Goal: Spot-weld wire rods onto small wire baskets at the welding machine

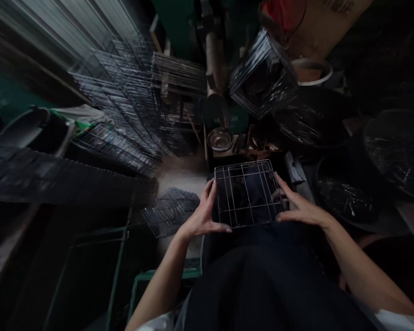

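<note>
Above my lap I hold a rectangular wire rack (pixel 248 184) of thin crossing metal rods, with dark cloth showing through its gaps. My left hand (pixel 207 211) grips its left side, thumb along the near edge and fingers at the left rim. On the opposite side my right hand (pixel 293 204) holds the right rim, thumb near the front corner. Just beyond the rack, a small round metal bowl (pixel 220 139) sits below a machine's shaft (pixel 215 69).
Stacked wire grids (pixel 124 92) stand at the left, blurred. More wire panels (pixel 172 209) lie beside my left forearm. A bundle of square wire frames (pixel 262 76) sits beyond my right hand. Dark basins (pixel 345 193) with loose metal pieces stand right; a green-framed crate (pixel 119 271) is lower left.
</note>
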Demonstrator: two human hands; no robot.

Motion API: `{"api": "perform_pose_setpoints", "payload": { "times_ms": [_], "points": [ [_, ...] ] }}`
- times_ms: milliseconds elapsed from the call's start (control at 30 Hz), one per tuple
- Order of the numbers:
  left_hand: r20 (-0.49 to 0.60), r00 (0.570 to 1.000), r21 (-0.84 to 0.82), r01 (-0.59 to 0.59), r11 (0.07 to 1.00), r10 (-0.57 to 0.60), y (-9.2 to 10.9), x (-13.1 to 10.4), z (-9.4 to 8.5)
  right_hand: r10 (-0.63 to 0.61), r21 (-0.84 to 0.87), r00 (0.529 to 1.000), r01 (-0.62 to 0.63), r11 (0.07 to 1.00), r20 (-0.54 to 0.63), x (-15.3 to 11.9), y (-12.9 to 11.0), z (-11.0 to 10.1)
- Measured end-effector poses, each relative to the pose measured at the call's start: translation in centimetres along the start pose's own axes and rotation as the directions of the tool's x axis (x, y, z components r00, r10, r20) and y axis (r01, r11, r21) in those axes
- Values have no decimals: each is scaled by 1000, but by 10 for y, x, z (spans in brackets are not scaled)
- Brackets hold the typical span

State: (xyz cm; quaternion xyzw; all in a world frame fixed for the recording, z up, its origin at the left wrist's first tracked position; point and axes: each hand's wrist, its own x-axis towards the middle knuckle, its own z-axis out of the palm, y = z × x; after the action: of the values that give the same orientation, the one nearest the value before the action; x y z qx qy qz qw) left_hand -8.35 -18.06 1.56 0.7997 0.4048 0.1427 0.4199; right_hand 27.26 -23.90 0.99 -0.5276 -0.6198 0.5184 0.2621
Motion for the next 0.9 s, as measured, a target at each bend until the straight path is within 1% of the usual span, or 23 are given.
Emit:
{"api": "perform_pose_setpoints", "payload": {
  "times_ms": [67,200,267,333,400,467,533,600,667,700,733,767,800,833,867,900],
  "points": [
    [26,1000,45,8,999,-9,1,1,5,34,-36,998,-32,999,51,-1,0,1],
    [44,999,123,-2,992,-4,3,5,12,46,-156,998,-41,987,30,1,4,2],
    [42,999,143,-15,990,9,5,4,10,31,-165,999,-29,986,11,0,5,3],
    [17,999,144,-38,989,36,8,0,2,3,-144,1000,-5,990,-17,-5,5,6],
    [-28,998,120,-54,991,58,11,-3,-10,-21,-121,999,15,993,-48,-13,2,13],
    [-116,992,91,-39,995,49,14,-1,-24,-40,-111,997,33,993,-62,-24,-2,21],
    [-224,974,77,-4,997,21,16,7,-34,-61,-103,997,55,993,-50,-31,-6,25],
    [-301,953,73,12,997,10,18,22,-37,-86,-70,996,86,994,0,-31,-7,19],
    [-317,948,61,7,998,12,18,38,-33,-106,-28,992,108,994,70,-19,-1,0],
    [-311,950,45,8,999,6,18,44,-29,-105,-40,992,108,993,75,-8,5,-16],
    [-305,952,22,18,1000,-10,18,48,-24,-83,-95,996,86,992,40,6,12,-34],
    [-303,952,-7,37,999,-37,16,50,-18,-47,-185,998,37,982,-48,22,20,-55],
    [-307,949,-39,67,997,-76,14,50,-13,-4,-298,983,-52,953,-185,40,29,-78],
    [-319,940,-75,104,992,-123,11,47,-7,48,-394,936,-193,898,-349,58,38,-101],
    [-343,924,-107,138,985,-167,7,43,-3,80,-421,879,-303,855,-470,76,47,-124],
    [-358,909,-130,180,975,-215,3,37,2,111,-423,826,-392,817,-552,93,56,-146]
  ]
}}
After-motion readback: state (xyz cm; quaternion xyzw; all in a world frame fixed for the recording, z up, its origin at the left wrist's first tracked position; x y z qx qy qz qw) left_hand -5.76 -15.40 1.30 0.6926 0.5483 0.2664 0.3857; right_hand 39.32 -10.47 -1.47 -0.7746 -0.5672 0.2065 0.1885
